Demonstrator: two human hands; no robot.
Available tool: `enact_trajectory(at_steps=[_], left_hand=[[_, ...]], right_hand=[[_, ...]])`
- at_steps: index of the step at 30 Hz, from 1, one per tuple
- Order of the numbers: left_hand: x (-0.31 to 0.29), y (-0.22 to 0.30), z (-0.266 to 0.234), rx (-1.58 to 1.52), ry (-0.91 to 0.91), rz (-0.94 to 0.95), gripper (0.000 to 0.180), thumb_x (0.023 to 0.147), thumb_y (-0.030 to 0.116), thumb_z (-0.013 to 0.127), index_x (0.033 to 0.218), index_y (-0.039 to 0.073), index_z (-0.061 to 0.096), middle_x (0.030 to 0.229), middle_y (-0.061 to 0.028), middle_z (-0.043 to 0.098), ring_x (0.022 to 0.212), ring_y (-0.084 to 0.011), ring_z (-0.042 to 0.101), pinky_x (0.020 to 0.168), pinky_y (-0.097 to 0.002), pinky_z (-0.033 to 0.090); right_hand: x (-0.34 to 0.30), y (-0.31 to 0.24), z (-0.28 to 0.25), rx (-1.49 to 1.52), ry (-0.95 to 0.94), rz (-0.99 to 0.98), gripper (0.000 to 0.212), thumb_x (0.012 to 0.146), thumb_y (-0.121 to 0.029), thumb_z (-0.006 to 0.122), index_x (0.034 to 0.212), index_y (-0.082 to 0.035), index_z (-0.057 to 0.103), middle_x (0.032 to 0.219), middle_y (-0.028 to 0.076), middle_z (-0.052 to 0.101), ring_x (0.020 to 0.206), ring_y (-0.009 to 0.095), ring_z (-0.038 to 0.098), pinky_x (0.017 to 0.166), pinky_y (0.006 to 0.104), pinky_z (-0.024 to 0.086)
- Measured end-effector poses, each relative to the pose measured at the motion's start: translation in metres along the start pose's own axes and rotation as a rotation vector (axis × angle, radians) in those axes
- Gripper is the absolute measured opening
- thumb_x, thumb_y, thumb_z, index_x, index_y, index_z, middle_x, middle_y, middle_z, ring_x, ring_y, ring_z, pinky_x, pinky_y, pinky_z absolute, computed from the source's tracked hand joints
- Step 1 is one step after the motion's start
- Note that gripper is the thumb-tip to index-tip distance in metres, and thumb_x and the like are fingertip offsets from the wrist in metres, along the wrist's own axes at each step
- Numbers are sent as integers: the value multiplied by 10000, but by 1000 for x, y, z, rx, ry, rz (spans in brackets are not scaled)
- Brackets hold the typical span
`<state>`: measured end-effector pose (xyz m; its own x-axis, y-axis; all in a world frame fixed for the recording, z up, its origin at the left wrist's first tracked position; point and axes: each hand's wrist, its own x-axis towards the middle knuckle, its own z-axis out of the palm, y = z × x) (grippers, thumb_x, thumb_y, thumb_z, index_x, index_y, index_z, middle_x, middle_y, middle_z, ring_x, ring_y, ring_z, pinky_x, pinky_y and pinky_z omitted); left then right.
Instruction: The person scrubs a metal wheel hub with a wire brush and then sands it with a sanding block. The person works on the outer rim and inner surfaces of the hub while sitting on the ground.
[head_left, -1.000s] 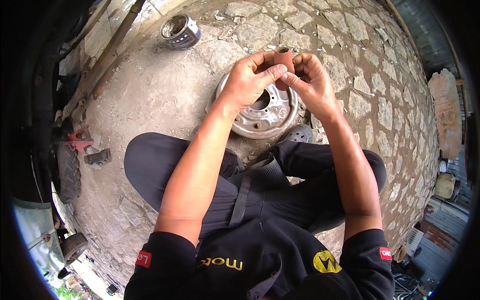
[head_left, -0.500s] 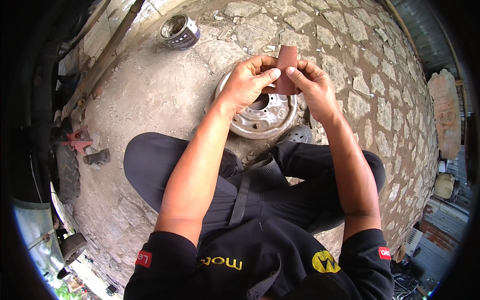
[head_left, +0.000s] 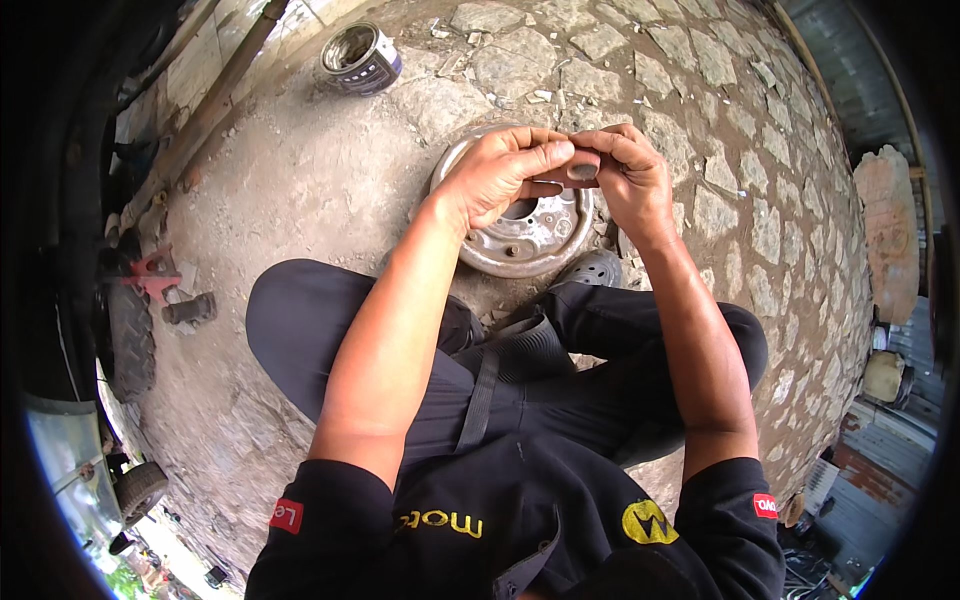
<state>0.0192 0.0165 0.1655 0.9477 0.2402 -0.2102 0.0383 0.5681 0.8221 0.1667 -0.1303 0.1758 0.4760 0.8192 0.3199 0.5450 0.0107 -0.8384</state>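
Held item: a small reddish-brown sheet (head_left: 584,167), curled and seen nearly end-on, located in the air between my hands and over a round metal wheel disc (head_left: 540,235).

Left hand (head_left: 493,178): fingers clamped on the left side of the sheet, thumb uppermost, other fingers below. Right hand (head_left: 638,188): fingers bent and closed on the right side; I cannot tell where the thumb presses, as it is hidden. In my judgement, gripping from both sides controls the curl of a thin, springy sheet.

The disc lies flat on the floor (head_left: 300,165), ahead of my crossed legs (head_left: 315,320), presumably so that both hands reach it from a seated position. A grey clog (head_left: 593,268) sits just beside its near edge. An open can (head_left: 368,65) stands beyond the disc to the left, well apart, which probably leaves my forearms free.

Surface: dusty ground at left; irregular flat stones (head_left: 766,238) set in soil at right.

Surroundings: a red metal stand (head_left: 155,277), a dark cylindrical part (head_left: 190,308) and a tyre (head_left: 135,350) at left; a worn board (head_left: 888,235) and corrugated sheeting (head_left: 885,440) at right.
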Motion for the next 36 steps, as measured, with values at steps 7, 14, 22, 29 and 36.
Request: enact_trajectory(at_steps=[7, 14, 22, 29, 36], left_hand=[[8, -9, -2, 103, 161, 185, 291, 962, 51, 730, 1236, -19, 661, 1188, -127, 735, 1059, -205, 725, 946, -339, 593], [13, -14, -8, 136, 164, 195, 551, 940, 20, 743, 1432, -41, 503, 1284, -173, 687, 1177, -210, 672, 1026, -332, 537], [33, -106, -62, 1091, 1020, -358, 756, 957, 534, 645, 1574, 172, 401, 1658, -182, 316, 1543, -366, 263, 1204, -669, 224], [-3, -196, -91, 1415, 1033, -462, 696, 973, 500, 508, 1606, 236, 392, 1747, -65, 123, 1581, -391, 122, 1220, -700, 96], [2, -223, -98, 1509, 1188, -281, 660, 937, 476, 543, 1545, 225, 492, 1714, -98, 227, 1497, -423, 288, 1201, -587, 222]], right_hand=[[6, 0, -15, 495, -158, 396, 528, 987, -125, 615, 1486, 4, 504, 1186, 76, 693, 1048, 150, 643, 882, 301, 525], [4, 7, -1, 476, -142, 442, 406, 999, -295, 725, 1243, 29, 704, 1100, 82, 758, 987, 138, 688, 914, 290, 535], [10, 92, 15, -186, -152, 609, 387, 950, -337, 753, 1197, -38, 762, 1008, 147, 791, 950, 178, 739, 885, 333, 552], [-16, 141, 57, -378, -402, 588, 568, 894, -366, 777, 1371, -83, 655, 1170, 212, 744, 1088, 334, 719, 974, 420, 540], [-50, 183, 62, -680, -181, 244, 615, 805, -260, 853, 1279, -35, 533, 1481, 270, 474, 1302, 451, 521, 1076, 472, 454]])
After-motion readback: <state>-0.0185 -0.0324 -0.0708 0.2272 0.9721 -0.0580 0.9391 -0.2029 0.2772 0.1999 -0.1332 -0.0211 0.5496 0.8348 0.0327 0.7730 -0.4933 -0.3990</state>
